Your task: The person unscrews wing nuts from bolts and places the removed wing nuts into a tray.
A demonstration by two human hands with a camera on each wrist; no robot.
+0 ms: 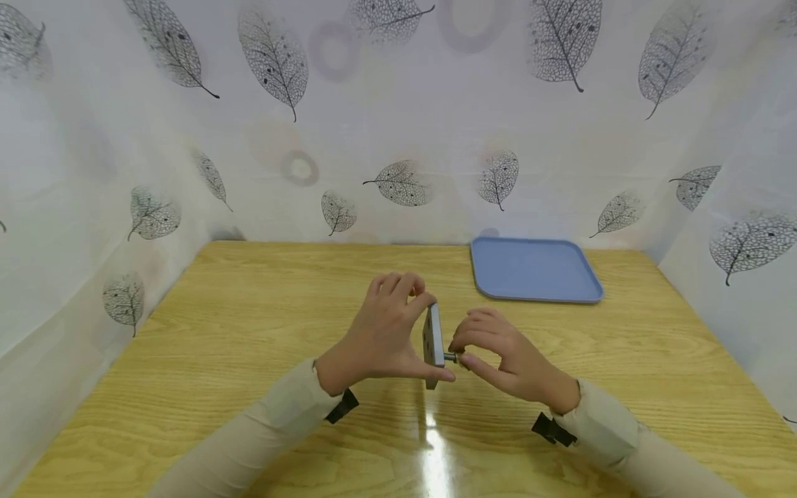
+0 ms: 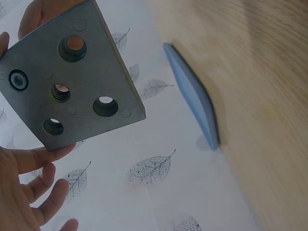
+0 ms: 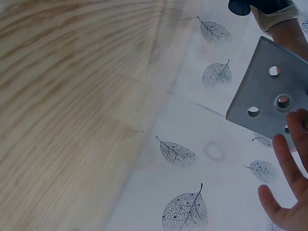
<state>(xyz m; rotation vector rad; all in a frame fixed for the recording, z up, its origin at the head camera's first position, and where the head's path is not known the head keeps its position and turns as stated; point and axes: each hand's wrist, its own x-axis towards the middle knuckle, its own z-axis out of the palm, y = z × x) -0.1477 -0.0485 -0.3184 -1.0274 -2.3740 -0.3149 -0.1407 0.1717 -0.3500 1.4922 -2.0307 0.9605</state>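
The left grip [image 1: 386,332] spans a grey metal plate [image 1: 434,339], holding it upright above the bench [image 1: 280,304], thumb below. The right grip [image 1: 507,356] pinches the bolt [image 1: 450,357] projecting from its face.

Metal plate [image 3: 263,91] partly beyond the right wrist view's right edge

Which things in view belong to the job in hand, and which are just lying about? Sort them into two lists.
In the job:
metal plate with holes, held by the left hand
small metal pin against it, at the right hand

Lying about:
blue tray, on the wooden table
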